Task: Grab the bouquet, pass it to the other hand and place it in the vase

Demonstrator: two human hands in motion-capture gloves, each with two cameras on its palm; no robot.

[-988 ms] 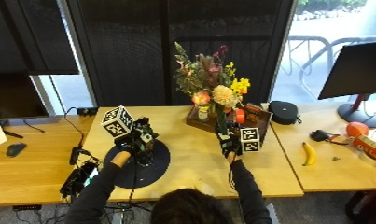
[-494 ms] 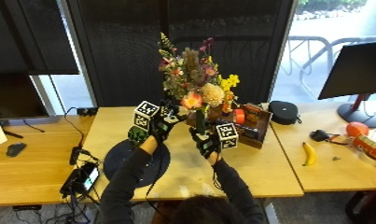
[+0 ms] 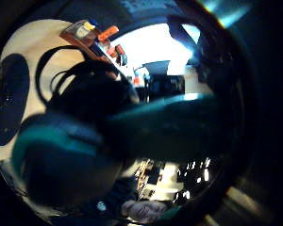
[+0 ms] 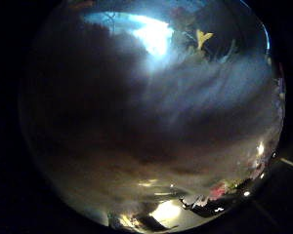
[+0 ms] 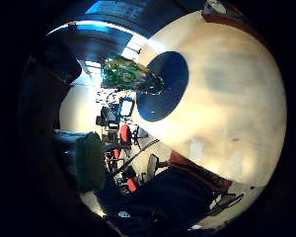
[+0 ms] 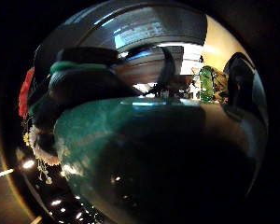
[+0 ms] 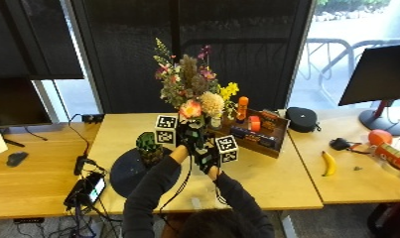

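Observation:
The bouquet of mixed flowers stands upright in the air over the middle of the wooden table. My left hand and my right hand are both curled round its stems, the left just above the right. The right thumb side palm view is filled by the green-wrapped stems, with the other hand's fingers round them. A green glass vase stands empty on a dark round mat just left of the hands. It also shows as the vase on the mat.
Behind the hands to the right stands a wooden box holding bottles. A black pouch, a banana, a monitor and an orange ball lie further right. A phone and cables lie at the table's left edge.
The right hand has carried the bouquet left from the box. The left hand has left the vase and taken hold of the stems.

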